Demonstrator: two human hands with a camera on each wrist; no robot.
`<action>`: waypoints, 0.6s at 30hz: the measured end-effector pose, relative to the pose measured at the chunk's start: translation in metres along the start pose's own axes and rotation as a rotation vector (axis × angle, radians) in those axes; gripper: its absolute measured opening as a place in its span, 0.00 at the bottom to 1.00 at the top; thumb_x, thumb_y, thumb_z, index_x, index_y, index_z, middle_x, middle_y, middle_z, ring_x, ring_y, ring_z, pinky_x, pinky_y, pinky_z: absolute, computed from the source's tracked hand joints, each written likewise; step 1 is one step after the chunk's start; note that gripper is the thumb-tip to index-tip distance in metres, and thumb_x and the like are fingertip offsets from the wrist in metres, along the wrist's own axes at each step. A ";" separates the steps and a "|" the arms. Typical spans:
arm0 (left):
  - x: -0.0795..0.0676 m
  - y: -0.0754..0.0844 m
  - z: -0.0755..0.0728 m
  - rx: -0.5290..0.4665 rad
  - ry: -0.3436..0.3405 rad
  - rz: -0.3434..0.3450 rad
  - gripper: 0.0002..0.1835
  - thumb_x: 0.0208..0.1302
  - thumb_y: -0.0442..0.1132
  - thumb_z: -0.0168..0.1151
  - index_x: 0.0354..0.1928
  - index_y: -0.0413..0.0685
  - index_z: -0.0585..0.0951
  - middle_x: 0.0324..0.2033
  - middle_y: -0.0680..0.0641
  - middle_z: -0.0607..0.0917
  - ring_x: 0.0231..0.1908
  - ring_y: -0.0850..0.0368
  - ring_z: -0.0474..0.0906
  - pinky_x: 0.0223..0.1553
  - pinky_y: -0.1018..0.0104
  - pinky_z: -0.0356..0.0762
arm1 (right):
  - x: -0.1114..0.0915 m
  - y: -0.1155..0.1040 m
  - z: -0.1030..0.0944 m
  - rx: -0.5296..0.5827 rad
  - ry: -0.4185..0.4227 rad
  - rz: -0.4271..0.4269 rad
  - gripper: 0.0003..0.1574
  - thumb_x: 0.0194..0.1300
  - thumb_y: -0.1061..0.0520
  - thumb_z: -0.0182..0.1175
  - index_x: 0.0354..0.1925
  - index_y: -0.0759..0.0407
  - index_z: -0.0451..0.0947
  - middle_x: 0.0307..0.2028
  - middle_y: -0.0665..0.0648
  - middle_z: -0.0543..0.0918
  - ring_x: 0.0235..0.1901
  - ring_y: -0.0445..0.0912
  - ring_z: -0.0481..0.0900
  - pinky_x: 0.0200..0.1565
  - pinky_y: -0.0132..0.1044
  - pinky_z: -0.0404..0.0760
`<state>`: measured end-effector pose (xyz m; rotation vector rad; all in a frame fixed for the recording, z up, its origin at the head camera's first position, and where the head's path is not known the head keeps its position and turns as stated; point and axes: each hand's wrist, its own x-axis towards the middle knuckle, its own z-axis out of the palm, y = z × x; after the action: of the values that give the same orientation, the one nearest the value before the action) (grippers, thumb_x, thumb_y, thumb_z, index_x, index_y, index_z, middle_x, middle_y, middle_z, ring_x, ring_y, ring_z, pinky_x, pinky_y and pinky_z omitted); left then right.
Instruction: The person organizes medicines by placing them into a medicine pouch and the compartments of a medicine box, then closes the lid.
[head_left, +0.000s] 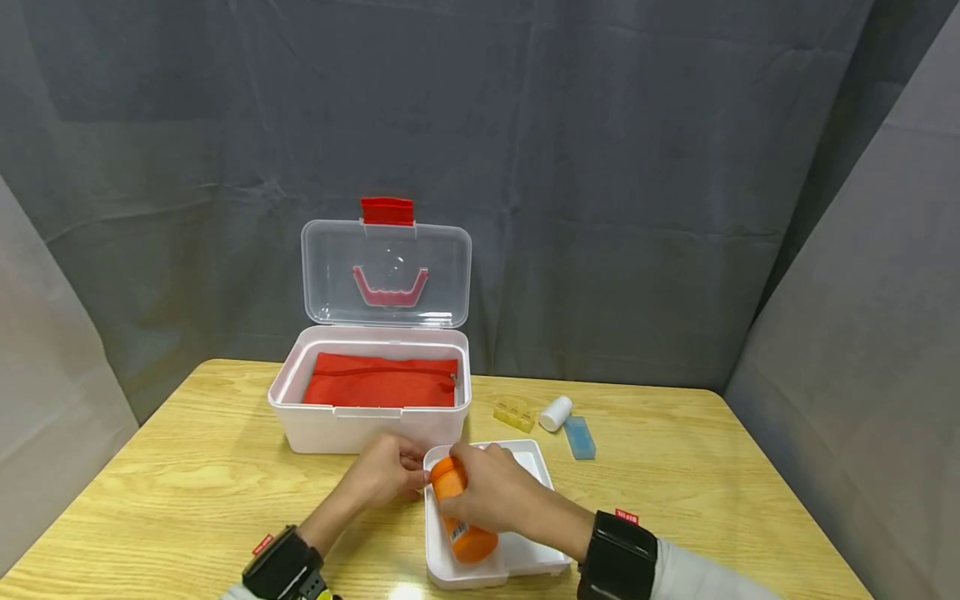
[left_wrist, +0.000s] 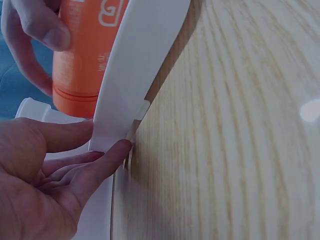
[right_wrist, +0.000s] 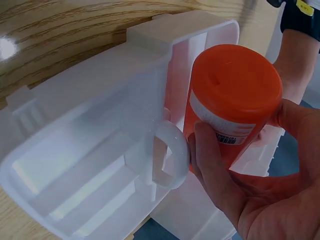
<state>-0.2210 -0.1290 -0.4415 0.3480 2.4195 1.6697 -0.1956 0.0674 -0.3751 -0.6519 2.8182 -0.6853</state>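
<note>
My right hand grips an orange bottle with a printed label, holding it slanted over the left part of a white tray. In the right wrist view the bottle's flat orange end faces the camera, with fingers and thumb on opposite sides of it. A white loop handle stands up inside the tray. My left hand pinches the tray's far left corner; the left wrist view shows the thumb and fingers on either side of the tray wall.
Behind the tray stands a white box with its clear lid raised and a red zip pouch inside. Right of it lie a yellow translucent case, a small white bottle and a flat blue piece.
</note>
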 end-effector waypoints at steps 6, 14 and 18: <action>0.001 0.001 0.000 0.004 -0.001 -0.030 0.13 0.58 0.24 0.69 0.44 0.24 0.83 0.36 0.34 0.89 0.34 0.50 0.88 0.33 0.55 0.88 | 0.003 0.000 0.005 -0.003 0.009 0.025 0.26 0.49 0.48 0.72 0.43 0.57 0.74 0.24 0.50 0.77 0.23 0.45 0.74 0.25 0.34 0.75; 0.002 -0.001 0.001 0.014 0.003 -0.017 0.12 0.58 0.24 0.69 0.44 0.23 0.83 0.36 0.33 0.89 0.34 0.50 0.88 0.33 0.56 0.88 | 0.006 0.001 0.013 -0.039 0.049 -0.027 0.25 0.49 0.49 0.72 0.39 0.59 0.71 0.20 0.49 0.75 0.18 0.42 0.73 0.20 0.32 0.73; 0.002 0.000 0.001 0.020 0.006 -0.017 0.12 0.58 0.24 0.69 0.44 0.24 0.83 0.36 0.33 0.89 0.34 0.50 0.88 0.32 0.56 0.88 | 0.007 0.001 0.015 -0.037 0.041 -0.046 0.25 0.49 0.50 0.72 0.40 0.60 0.71 0.20 0.49 0.74 0.17 0.41 0.72 0.20 0.31 0.73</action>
<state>-0.2227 -0.1276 -0.4424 0.3243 2.4387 1.6428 -0.1988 0.0592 -0.3895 -0.7195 2.8681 -0.6639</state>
